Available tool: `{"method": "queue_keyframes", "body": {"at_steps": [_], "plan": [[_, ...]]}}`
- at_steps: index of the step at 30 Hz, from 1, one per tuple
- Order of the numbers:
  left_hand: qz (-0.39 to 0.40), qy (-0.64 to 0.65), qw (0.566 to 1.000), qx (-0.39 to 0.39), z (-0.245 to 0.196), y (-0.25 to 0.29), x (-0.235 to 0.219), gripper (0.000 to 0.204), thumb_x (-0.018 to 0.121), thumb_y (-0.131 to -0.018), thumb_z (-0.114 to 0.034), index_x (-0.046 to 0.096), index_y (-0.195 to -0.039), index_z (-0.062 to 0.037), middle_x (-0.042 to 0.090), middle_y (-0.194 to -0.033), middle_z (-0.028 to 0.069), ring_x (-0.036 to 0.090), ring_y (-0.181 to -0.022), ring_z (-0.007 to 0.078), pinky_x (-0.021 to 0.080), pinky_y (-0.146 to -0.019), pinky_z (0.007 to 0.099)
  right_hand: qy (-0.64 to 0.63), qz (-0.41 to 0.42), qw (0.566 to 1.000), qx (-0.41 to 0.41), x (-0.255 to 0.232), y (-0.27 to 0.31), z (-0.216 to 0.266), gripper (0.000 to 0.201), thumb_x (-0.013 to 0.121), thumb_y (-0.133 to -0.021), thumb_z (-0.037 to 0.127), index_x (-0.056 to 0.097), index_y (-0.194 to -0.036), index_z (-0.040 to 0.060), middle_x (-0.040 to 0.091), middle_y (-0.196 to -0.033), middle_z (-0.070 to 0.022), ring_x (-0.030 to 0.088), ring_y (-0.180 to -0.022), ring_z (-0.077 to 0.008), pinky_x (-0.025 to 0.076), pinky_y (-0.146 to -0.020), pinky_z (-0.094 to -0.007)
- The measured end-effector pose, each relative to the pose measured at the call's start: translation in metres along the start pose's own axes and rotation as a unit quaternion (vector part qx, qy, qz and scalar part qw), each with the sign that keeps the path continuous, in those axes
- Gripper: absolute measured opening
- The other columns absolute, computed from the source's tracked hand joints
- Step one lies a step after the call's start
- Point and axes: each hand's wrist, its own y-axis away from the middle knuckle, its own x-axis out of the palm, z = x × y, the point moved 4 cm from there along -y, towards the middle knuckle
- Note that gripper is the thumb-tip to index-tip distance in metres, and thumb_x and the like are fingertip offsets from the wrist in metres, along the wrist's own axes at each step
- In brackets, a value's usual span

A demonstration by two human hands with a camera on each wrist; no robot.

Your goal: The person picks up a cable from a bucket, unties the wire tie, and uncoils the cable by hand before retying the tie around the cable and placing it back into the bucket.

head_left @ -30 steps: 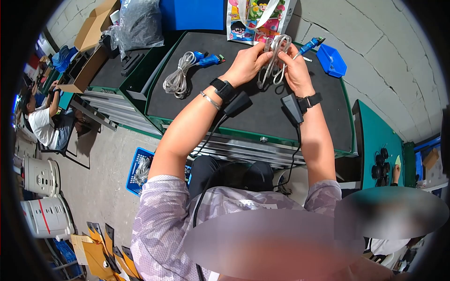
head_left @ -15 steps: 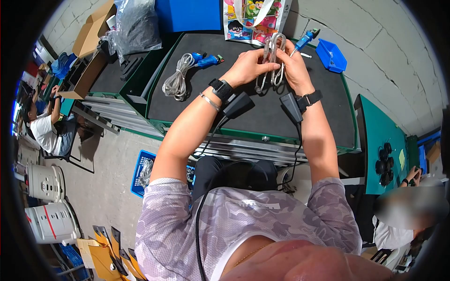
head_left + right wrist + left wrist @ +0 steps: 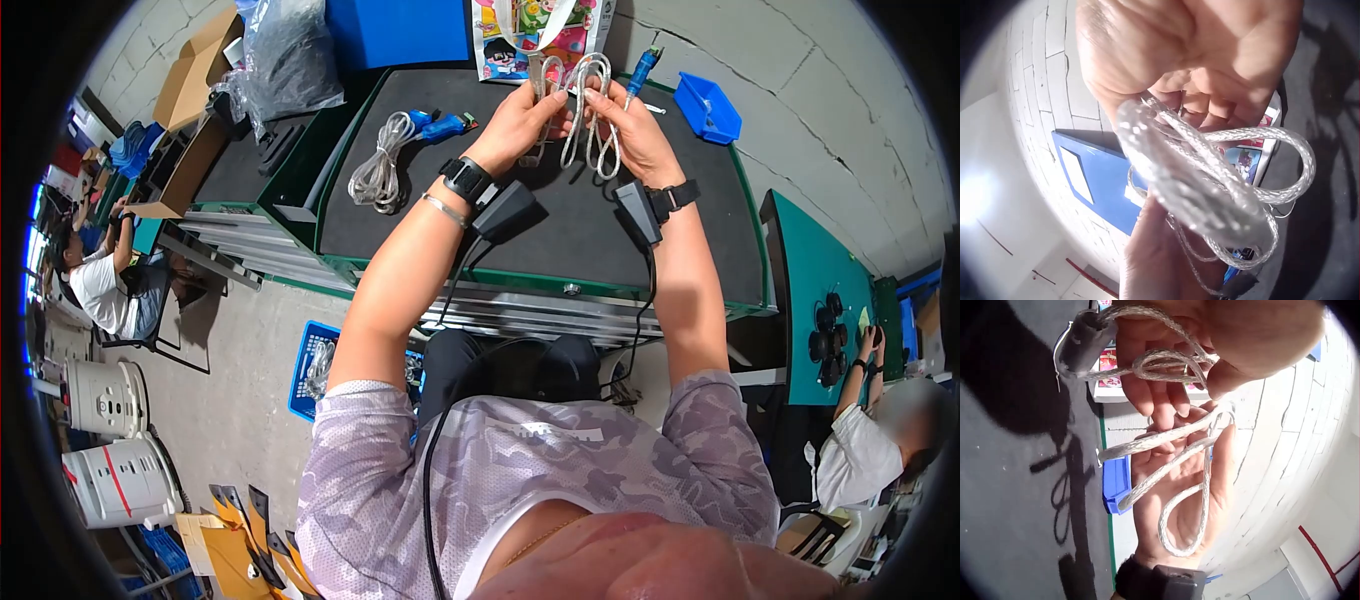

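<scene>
Between my two hands is a clear-jacketed braided cable (image 3: 603, 150), gathered in long loops. My left hand (image 3: 518, 128) pinches one part of it between thumb and fingers. My right hand (image 3: 638, 138) holds the other loops, with the thumb laid over them. Beyond the right fingers a blue connector (image 3: 643, 72) on the cable points up and away. A dark cylinder (image 3: 1085, 344) on the cable hangs by the left hand in the left wrist view. Loops cross the right palm (image 3: 1150, 519) there. A second, bundled cable (image 3: 377, 178) with blue ends lies on the dark mat, left of my hands.
A blue parts tray (image 3: 708, 108) sits at the mat's back right. A cartoon-printed bag (image 3: 545, 45) stands behind my hands. Plastic-wrapped goods (image 3: 290, 65) and an open carton (image 3: 195, 85) are at left. A blue basket (image 3: 303, 385) with cables is below. People sit at both sides.
My hands have drawn apart, the left going left and the right slightly right. The cable loops have spread into two groups. The blue connector now points more upward.
</scene>
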Motion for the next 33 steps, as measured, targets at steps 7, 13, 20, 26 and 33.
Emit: {"method": "queue_keyframes", "body": {"at_steps": [7, 13, 20, 26, 33], "plan": [[0.033, 0.055, 0.997, -0.033, 0.001, 0.001, 0.007, 0.034, 0.053, -0.098, -0.026, 0.051, -0.123, -0.0017, 0.061, -0.104, 0.0041, 0.059, -0.09, 0.0112, 0.051, -0.079, 0.0274, -0.003, -0.005, 1.0, 0.006, 0.005, 0.0, -0.003, 0.029, 0.058, -0.095, 0.02, 0.052, -0.118, 0.0032, 0.063, -0.101, -0.006, 0.066, -0.082, -0.0147, 0.059, -0.071, -0.0342], [0.102, 0.033, 0.994, -0.033, 0.004, 0.001, 0.012, 0.039, 0.062, -0.093, -0.024, 0.052, -0.123, -0.0006, 0.06, -0.106, 0.0017, 0.055, -0.092, 0.0072, 0.046, -0.079, 0.0241, 0.054, -0.009, 0.998, -0.028, 0.006, -0.005, -0.013, 0.028, 0.059, -0.095, 0.021, 0.054, -0.116, 0.0043, 0.06, -0.102, -0.001, 0.055, -0.096, -0.0075, 0.044, -0.084, -0.0243], [0.071, 0.046, 0.995, -0.045, -0.005, 0.007, 0.015, 0.027, 0.072, -0.086, -0.027, 0.066, -0.102, -0.0054, 0.064, -0.089, -0.0021, 0.054, -0.074, 0.0036, 0.042, -0.064, 0.0191, 0.016, -0.011, 0.999, 0.034, 0.009, -0.001, -0.012, 0.035, 0.049, -0.099, 0.033, 0.055, -0.12, 0.0054, 0.061, -0.111, -0.0011, 0.056, -0.102, -0.0091, 0.045, -0.087, -0.0269], [0.017, 0.065, 0.996, -0.052, -0.004, 0.001, 0.001, 0.026, 0.07, -0.087, -0.031, 0.066, -0.099, -0.0085, 0.058, -0.077, -0.0042, 0.053, -0.067, 0.0049, 0.043, -0.058, 0.0211, -0.116, 0.005, 0.993, 0.007, 0.006, 0.003, 0.006, 0.041, 0.036, -0.101, 0.031, 0.052, -0.128, 0.0047, 0.061, -0.118, -0.003, 0.058, -0.106, -0.0128, 0.048, -0.087, -0.0288], [-0.024, 0.149, 0.988, 0.002, -0.003, -0.005, -0.006, 0.022, 0.069, -0.089, -0.026, 0.064, -0.099, -0.007, 0.06, -0.081, -0.004, 0.053, -0.068, 0.0044, 0.042, -0.058, 0.0208, -0.087, 0.011, 0.996, -0.024, -0.017, -0.009, -0.008, 0.021, 0.051, -0.099, 0.025, 0.054, -0.109, 0.0059, 0.056, -0.083, 0.0005, 0.054, -0.075, -0.01, 0.041, -0.064, -0.0229]]}}
